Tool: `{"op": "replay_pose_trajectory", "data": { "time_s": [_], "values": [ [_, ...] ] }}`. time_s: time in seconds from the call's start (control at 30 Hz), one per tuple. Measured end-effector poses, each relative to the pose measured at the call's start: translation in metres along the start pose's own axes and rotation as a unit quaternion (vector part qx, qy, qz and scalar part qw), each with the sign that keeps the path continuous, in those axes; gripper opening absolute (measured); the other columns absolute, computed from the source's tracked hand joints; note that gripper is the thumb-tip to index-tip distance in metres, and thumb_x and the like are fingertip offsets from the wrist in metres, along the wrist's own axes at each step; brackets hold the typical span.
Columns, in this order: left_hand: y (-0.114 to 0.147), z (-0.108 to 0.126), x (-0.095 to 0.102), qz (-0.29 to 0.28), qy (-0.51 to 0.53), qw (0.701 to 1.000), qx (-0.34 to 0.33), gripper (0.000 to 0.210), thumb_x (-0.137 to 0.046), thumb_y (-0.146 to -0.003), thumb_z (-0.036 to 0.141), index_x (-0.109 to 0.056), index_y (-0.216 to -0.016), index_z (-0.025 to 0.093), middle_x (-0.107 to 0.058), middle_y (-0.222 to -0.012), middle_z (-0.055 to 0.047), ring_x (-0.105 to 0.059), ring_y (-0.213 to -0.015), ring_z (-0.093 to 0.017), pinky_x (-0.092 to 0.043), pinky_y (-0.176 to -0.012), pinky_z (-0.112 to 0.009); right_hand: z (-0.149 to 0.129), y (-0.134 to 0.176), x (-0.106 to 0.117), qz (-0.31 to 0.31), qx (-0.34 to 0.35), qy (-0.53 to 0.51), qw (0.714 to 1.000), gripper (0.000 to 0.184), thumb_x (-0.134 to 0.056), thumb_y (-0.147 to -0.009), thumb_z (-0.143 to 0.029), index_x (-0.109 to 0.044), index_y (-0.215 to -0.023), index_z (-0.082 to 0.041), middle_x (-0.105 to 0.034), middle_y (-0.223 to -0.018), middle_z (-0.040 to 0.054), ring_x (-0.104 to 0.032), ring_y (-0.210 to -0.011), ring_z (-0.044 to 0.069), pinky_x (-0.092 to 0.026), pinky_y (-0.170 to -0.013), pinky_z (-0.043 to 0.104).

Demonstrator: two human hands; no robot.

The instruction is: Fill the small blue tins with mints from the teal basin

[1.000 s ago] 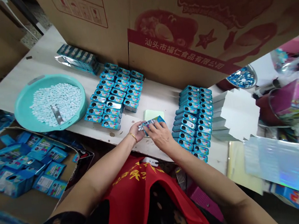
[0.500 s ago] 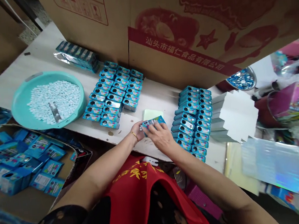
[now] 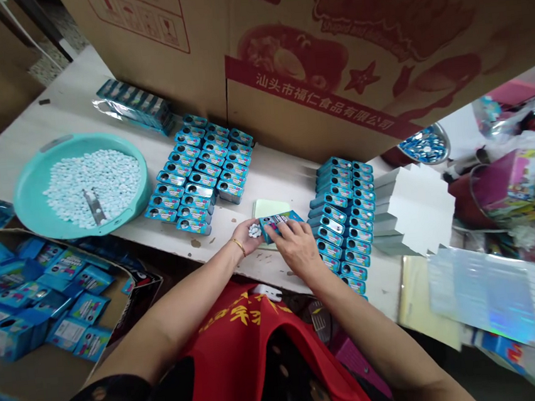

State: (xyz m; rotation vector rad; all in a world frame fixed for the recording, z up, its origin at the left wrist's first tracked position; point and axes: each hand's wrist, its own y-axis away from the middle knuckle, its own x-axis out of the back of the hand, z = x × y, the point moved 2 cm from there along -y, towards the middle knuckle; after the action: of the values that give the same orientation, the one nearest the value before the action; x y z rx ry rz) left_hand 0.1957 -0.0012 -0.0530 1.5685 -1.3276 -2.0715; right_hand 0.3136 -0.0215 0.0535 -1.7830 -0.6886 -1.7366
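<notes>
near the front edge of the table, the left hand cups white pellets, and just beside it the right hand is clamped on a blue box, over a pale green pad. beyond stand rows of small boxes, then a brown carton.

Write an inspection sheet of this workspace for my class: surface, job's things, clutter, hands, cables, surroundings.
Surface: white tabletop, worn in patches.
Job's things: turquoise basin of white pellets; blue boxes in two groups.
Clutter: mixed packaging at far right.
Hands: left hand cups some pellets; right hand holds a blue box.
Cables: pale strip at upper left; cannot tell if cable.
Surroundings: large printed carton behind; open carton with blue boxes at lower left.
</notes>
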Motion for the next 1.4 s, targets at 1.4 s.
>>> {"op": "replay_pose_trajectory", "data": {
  "time_s": [1.4],
  "values": [
    [0.11, -0.027, 0.075, -0.039, -0.213, 0.975, 0.047, 0.028, -0.053, -0.064, -0.002, -0.064, -0.087, 0.01, -0.066, -0.082, -0.01, -0.061, -0.076, -0.018, -0.048, -0.071, -0.028, -0.075, 0.034, -0.034, -0.113, 0.034, -0.226, 0.967, 0.016, -0.044, -0.084, -0.022, -0.054, -0.095, -0.015, -0.053, -0.086, 0.0059, -0.047, -0.082, 0.016, -0.041, -0.074, 0.028]
  ]
}}
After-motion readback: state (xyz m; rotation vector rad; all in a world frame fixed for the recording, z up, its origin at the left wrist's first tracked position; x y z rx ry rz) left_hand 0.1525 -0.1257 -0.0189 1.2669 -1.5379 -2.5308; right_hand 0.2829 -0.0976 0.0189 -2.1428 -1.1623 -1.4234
